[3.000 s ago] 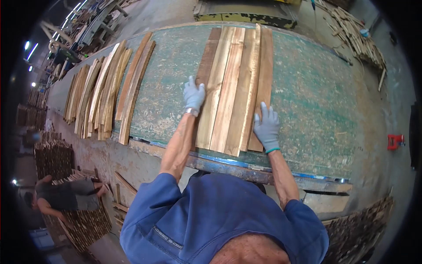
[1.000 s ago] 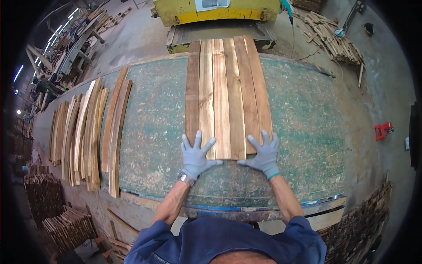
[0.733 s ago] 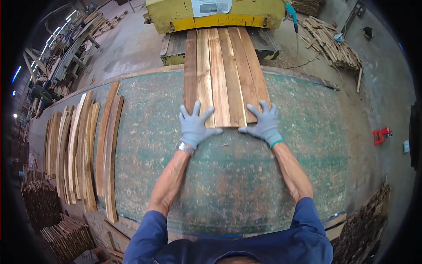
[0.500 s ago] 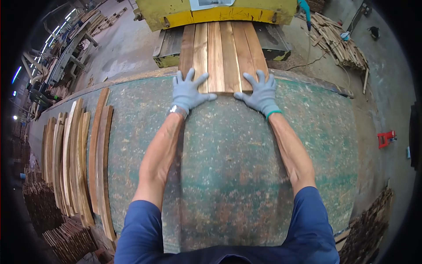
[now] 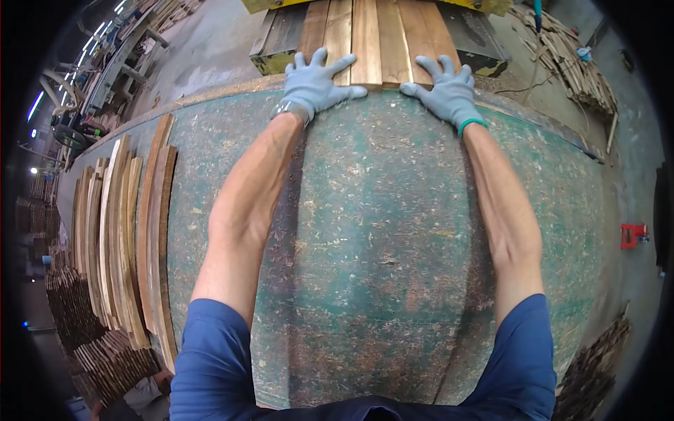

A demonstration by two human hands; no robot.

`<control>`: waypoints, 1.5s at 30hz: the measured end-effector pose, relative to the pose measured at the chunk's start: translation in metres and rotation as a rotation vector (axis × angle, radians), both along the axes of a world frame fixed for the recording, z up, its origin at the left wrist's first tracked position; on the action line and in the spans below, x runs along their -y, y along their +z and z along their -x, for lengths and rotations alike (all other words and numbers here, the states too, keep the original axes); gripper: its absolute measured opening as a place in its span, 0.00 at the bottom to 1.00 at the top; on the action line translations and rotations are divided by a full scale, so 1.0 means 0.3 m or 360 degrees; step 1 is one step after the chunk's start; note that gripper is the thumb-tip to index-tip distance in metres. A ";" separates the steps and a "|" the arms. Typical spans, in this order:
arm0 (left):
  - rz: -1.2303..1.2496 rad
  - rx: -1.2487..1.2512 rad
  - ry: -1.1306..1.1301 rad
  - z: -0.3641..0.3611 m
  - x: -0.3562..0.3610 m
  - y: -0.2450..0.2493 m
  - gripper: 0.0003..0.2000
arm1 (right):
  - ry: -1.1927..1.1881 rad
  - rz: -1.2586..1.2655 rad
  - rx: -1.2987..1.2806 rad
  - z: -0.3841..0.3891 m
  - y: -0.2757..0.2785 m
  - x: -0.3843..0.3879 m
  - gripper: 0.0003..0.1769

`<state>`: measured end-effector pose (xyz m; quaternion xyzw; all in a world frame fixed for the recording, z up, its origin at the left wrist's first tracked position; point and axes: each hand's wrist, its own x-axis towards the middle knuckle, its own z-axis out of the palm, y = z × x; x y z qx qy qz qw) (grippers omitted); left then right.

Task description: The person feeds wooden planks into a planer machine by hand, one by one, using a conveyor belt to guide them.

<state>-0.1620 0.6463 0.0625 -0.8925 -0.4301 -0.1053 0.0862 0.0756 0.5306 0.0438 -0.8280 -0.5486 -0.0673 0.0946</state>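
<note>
We've got the green table [image 5: 382, 266] below us, w/ the yellow machine [image 5: 491, 5] past its far edge. Our boards [image 5: 366, 42] lie side by side, far part under the machine, near ends by the table's far edge. Loose strips [image 5: 116, 231] sit at L. Our gloved L hand [image 5: 316, 85] & R hand [image 5: 447, 91] touch the near corners, fingers spread, not clenched.
</note>
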 end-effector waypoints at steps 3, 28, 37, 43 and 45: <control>0.0021 -0.0025 0.0010 -0.021 -0.060 -0.017 0.42 | 0.0024 -0.0009 0.0003 -0.033 -0.011 -0.052 0.49; 0.0857 0.1057 -0.0090 0.045 -0.164 -0.006 0.42 | 0.0051 0.0168 0.0240 -0.279 -0.202 -0.426 0.41; -0.0134 0.0360 0.1497 1.913 0.141 0.212 0.35 | 0.0621 -0.0333 -0.0812 -0.196 0.087 0.371 0.30; 0.0459 0.0332 0.2162 2.338 0.400 0.089 0.44 | 0.0048 -0.0216 -0.0742 -0.096 0.021 0.916 0.29; 0.0459 0.0372 0.2132 2.267 0.441 0.108 0.45 | 0.0064 -0.0105 -0.0582 0.040 0.011 1.010 0.26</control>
